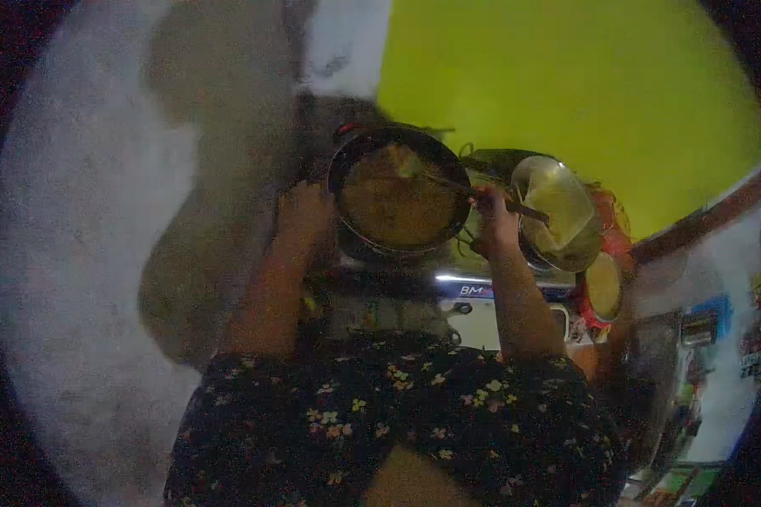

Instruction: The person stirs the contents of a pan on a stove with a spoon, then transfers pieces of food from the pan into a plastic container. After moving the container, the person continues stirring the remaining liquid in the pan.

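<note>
In the head view a dark round frying pan (338, 221) sits on a stove, with brownish food or liquid (397, 207) spread inside it. My right hand (497, 221) is closed round the handle of a long spatula (533, 213), whose pale head lies in the pan near its far side. Dim light blurs the head's exact shape. My left hand (306, 207) is at the pan's left side, its fingers curled near the rim. Whatever it grips there, if anything, is too dark to make out.
Right of the pan stands a pale translucent bowl (558, 198) in or on a larger vessel. Beyond it are red containers (610, 220) and a round yellowish lid (603, 287). The stove's front panel (473, 289) faces me. A yellow-green wall (566, 76) rises behind.
</note>
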### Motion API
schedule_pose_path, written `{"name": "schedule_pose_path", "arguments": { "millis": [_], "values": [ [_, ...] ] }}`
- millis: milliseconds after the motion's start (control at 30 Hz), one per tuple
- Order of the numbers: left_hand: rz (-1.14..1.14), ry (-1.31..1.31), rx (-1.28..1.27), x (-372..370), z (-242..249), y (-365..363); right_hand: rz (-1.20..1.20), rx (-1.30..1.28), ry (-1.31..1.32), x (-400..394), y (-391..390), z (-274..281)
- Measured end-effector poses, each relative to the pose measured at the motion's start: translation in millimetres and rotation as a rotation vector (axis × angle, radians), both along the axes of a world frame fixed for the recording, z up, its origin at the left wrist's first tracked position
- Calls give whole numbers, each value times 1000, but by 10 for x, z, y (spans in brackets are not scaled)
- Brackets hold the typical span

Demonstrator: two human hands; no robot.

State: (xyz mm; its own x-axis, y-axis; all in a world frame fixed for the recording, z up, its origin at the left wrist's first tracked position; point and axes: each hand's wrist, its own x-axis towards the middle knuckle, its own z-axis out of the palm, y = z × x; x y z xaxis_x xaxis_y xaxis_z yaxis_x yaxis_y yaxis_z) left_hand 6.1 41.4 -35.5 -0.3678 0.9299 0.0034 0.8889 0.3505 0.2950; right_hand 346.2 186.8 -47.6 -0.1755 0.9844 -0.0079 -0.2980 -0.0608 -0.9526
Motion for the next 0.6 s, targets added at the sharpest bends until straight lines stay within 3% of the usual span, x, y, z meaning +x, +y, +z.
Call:
{"name": "schedule_pose_path", "arguments": {
  "millis": [233,400,600],
  "values": [
    [64,13,115,28,-194,11,1,-120,315,-37,-118,-103],
    [103,0,-83,139,188,-56,11,-162,281,47,-149,-162],
    [81,-90,-147,218,459,-131,17,-114,217,155,-136,-122]
  ]
}}
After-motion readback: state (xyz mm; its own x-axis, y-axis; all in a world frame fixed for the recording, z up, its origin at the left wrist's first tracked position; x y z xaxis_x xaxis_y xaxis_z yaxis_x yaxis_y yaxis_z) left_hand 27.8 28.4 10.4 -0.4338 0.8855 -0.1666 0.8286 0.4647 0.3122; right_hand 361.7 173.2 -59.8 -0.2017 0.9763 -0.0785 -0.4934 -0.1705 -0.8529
